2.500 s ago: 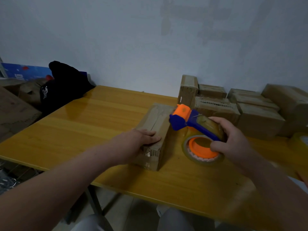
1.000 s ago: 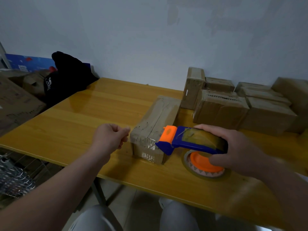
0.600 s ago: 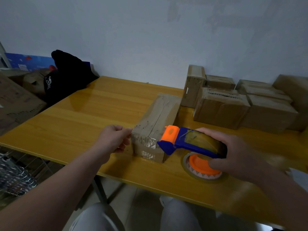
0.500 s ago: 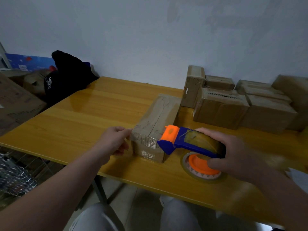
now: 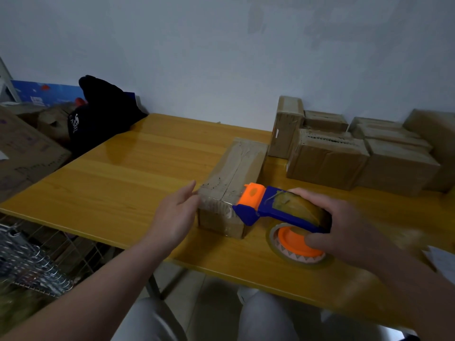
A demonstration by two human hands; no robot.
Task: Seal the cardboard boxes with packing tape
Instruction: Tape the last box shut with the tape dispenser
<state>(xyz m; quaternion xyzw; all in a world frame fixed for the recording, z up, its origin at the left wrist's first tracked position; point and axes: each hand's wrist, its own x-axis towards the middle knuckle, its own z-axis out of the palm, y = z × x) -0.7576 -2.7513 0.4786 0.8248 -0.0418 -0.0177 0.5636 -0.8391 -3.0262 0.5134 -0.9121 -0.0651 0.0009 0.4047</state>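
Left hand (image 5: 173,217) has opened beside the taped cardboard box (image 5: 231,168); right hand (image 5: 349,228) grips the tape dispenser (image 5: 275,210)

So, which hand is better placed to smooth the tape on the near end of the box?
Probably left: the left hand is free, fingers straight, beside the near end of the box; the right hand grips the tape dispenser.

Right hand (image 5: 344,227) grips tape dispenser (image 5: 278,209) at box (image 5: 231,185); left hand (image 5: 174,215) open beside.
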